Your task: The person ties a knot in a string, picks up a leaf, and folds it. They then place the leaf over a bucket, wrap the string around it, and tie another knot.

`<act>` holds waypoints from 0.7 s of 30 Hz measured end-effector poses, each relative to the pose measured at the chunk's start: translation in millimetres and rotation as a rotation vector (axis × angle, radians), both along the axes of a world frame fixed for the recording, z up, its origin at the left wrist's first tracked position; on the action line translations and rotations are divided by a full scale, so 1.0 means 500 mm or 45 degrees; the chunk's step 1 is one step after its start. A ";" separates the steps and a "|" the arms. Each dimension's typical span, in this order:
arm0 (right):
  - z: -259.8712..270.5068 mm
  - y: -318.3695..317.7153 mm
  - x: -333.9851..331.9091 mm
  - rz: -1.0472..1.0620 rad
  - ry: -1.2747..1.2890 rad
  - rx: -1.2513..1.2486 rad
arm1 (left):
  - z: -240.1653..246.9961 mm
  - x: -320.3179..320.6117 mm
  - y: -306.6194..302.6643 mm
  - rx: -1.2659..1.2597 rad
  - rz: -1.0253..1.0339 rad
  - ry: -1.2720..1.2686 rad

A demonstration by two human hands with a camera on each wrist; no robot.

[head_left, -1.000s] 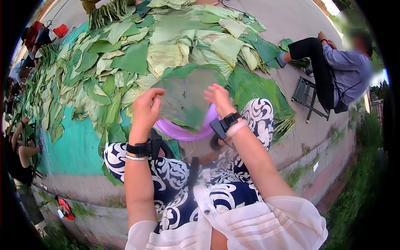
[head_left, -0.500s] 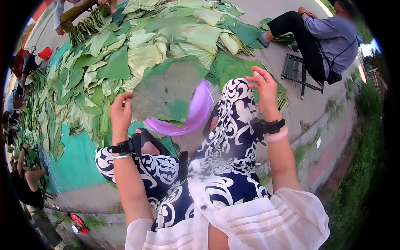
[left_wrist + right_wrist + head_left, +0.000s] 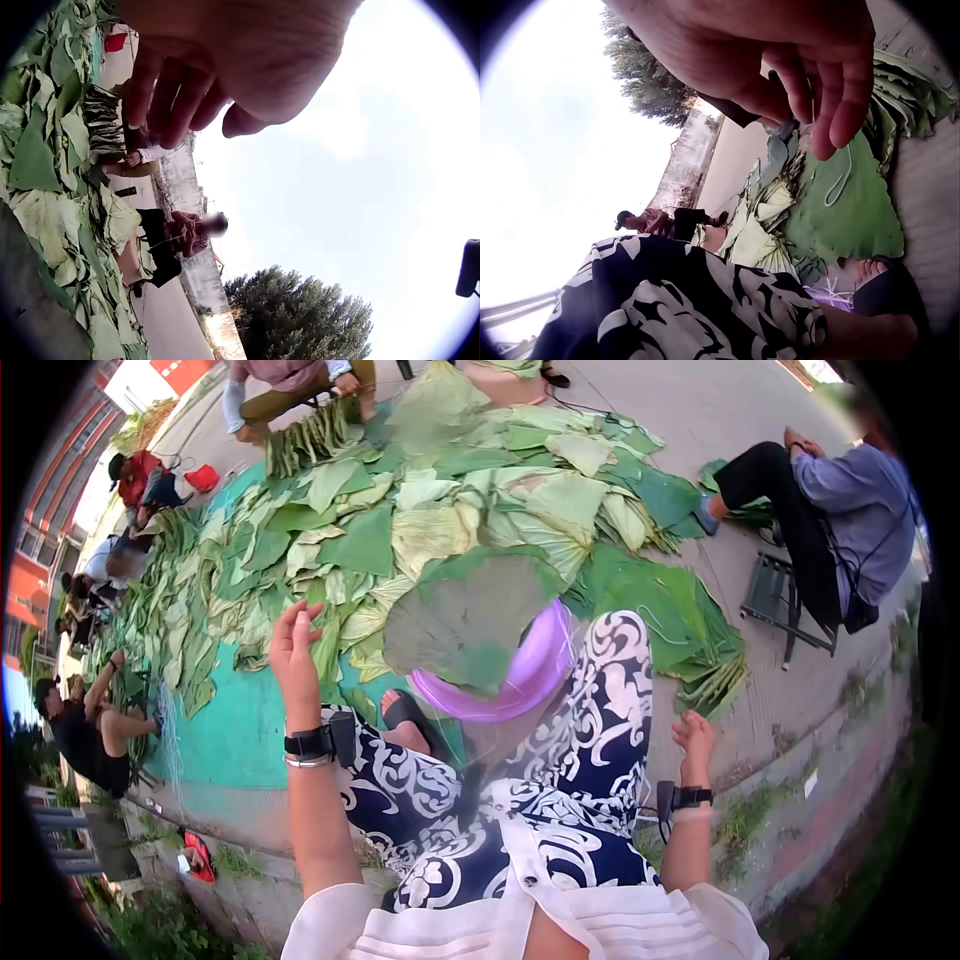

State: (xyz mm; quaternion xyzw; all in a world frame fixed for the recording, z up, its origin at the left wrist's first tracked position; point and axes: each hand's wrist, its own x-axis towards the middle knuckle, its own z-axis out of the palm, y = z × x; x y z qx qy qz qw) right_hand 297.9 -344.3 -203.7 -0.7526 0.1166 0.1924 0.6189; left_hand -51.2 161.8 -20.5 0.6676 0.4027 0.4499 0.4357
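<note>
My left hand (image 3: 294,650) is raised beside a round grey-green lotus leaf (image 3: 455,625), its fingers loosely extended around nothing visible. In the left wrist view its fingers (image 3: 180,97) hang apart over the background. My right hand (image 3: 695,738) is low, outside the right knee, near the stem ends of a green leaf bundle (image 3: 655,605). Its fingers (image 3: 847,112) are loosely bent in the right wrist view. Just past the fingertips, a thin white string (image 3: 838,184) loops over a green leaf. A shiny purple curved band (image 3: 525,680) shows under the round leaf's near edge.
Overlapping leaves (image 3: 440,535) spread over a green ground sheet (image 3: 250,735). My patterned trouser legs (image 3: 595,705) flank the purple band. A seated person (image 3: 865,500) is at right beside a folding stool (image 3: 780,595). Several other people sit at far left and back.
The right hand has swung from over the round leaf out to the right, then down beside the knee. The left hand has moved left, away from the leaf. The head view has shifted.
</note>
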 end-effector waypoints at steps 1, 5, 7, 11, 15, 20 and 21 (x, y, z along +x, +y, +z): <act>0.000 0.000 -0.005 0.054 -0.014 -0.008 | 0.013 -0.012 -0.007 -0.002 0.027 0.011; -0.147 -0.034 0.078 0.175 0.190 -0.069 | 0.075 -0.085 -0.076 0.324 0.106 0.380; -0.193 -0.046 0.111 0.321 0.279 -0.032 | 0.083 -0.111 -0.108 0.607 0.126 0.674; -0.200 0.009 0.136 0.377 0.387 -0.068 | 0.078 -0.172 -0.144 0.712 0.029 0.833; -0.112 0.091 0.099 0.363 0.361 -0.089 | 0.059 -0.207 -0.166 0.780 -0.013 0.923; -0.001 0.157 0.062 0.301 0.313 -0.036 | 0.039 -0.208 -0.157 0.795 -0.023 0.873; 0.022 0.169 0.052 0.284 0.302 -0.021 | 0.038 -0.204 -0.155 0.818 -0.024 0.842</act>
